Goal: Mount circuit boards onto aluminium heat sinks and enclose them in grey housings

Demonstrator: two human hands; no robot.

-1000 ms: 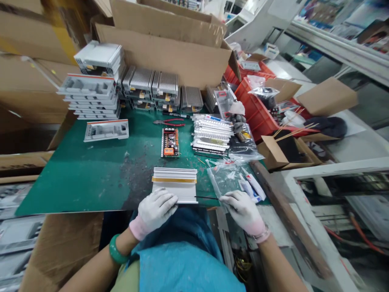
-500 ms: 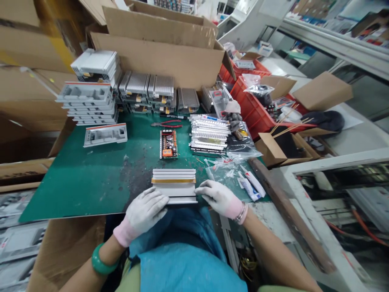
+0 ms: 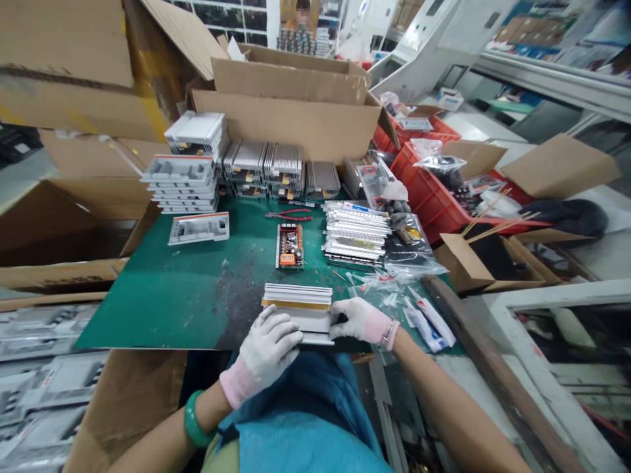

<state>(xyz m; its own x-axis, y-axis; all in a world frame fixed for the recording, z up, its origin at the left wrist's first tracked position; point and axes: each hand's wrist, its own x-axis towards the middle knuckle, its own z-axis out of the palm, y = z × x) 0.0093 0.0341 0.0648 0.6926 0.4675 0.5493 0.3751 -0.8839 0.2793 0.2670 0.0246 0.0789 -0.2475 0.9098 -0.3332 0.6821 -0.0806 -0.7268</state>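
Note:
A silver aluminium heat sink [image 3: 313, 322] lies at the front edge of the green table, with a thin amber strip [image 3: 302, 304] across it. My left hand [image 3: 271, 345], in a white glove with a pink cuff, rests over its left end with fingers extended. The right hand [image 3: 359, 320], gloved the same way, has curled fingers and thumb closed at the heat sink's right edge; its fingertips are partly hidden. Behind the heat sink lies a circuit board [image 3: 290, 246] with orange parts.
Red-handled pliers [image 3: 290, 215] and a pile of metal strips [image 3: 355, 233] lie farther back. Grey housings [image 3: 180, 174] and finned heat sinks [image 3: 283, 161] are stacked before a cardboard box [image 3: 290, 125]. White tubes [image 3: 431, 322] lie right; red crates [image 3: 424, 190] stand beyond.
The camera view has shifted, so the table appears farther right and lower. My right hand's fingers have curled in at the heat sink's right edge. The left hand stays on its left end.

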